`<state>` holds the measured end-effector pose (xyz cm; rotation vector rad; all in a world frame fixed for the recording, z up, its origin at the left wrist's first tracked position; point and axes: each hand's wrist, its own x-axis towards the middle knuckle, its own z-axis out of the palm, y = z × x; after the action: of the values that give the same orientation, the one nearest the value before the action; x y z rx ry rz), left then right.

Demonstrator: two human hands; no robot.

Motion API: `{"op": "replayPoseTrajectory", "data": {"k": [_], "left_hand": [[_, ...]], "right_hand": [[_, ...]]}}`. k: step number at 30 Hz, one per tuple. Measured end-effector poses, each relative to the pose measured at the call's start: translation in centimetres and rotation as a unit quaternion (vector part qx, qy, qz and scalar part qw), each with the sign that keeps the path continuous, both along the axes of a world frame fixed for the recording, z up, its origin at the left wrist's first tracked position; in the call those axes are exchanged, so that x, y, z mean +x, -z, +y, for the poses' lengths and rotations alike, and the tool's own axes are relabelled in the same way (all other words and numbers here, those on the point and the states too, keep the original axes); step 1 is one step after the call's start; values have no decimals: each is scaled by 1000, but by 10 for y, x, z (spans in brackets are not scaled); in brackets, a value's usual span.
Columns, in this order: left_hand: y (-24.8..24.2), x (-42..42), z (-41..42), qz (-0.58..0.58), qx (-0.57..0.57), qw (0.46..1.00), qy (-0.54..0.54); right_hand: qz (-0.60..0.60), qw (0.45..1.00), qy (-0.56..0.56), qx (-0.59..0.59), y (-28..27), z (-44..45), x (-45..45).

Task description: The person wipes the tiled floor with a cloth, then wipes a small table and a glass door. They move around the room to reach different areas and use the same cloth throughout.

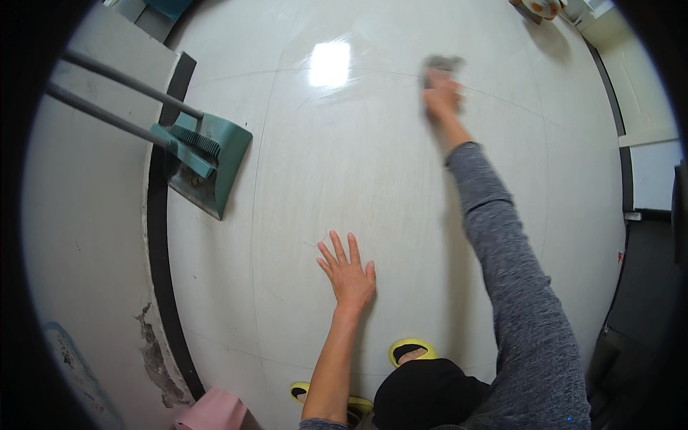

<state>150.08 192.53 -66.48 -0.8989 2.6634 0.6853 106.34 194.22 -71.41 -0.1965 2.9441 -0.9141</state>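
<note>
My right hand (443, 97) stretches far forward and presses a grey cloth (442, 62) onto the glossy tiled floor (398, 177). Both the hand and the cloth are blurred, so the cloth's folds do not show clearly. Closer to me, my left hand (350, 277) leans palm down on the tiles with its fingers spread and nothing in it. Thin hair-like strands (317, 243) lie by its fingertips. Wet-looking streaks surround the bright light reflection at the top middle.
A green dustpan (234, 161) with a small broom (196, 145) leans at the left wall (91, 204), which has peeling plaster low down. A pink bin or box (212, 411) stands at bottom left. Yellow slippers (414, 349) are on my feet. A round-faced object (543, 8) sits top right.
</note>
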Motion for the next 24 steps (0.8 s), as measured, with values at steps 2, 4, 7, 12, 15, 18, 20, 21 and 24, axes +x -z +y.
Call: {"op": "replayPoseTrajectory", "data": {"k": [2,4,7,12,15,18,20,21,24], "left_hand": [[-7,-27,9,19,47,998,47],[-19,-6,-18,-22,67,996,53],[-26,12,-50,59,212,971,94],[-93,90,-60,-99,197,932,287],[-121,141,-59,-101,235,918,304],[-128,170,-62,-81,284,912,286],[-127,188,-68,-87,322,916,221],[-123,196,-72,-79,320,922,200],[-119,206,-86,-42,318,937,136]], "right_hand": [[150,974,-157,58,16,-36,27],[252,916,-293,-105,18,-96,163],[112,849,-445,-261,11,-95,305],[-29,815,-394,-424,-26,-43,387],[-75,879,-302,-361,-66,60,322],[-95,945,-157,-270,-53,175,245],[28,992,-110,-52,-35,174,269],[91,991,-81,53,-27,166,287],[78,960,-260,-65,-3,77,397]]}}
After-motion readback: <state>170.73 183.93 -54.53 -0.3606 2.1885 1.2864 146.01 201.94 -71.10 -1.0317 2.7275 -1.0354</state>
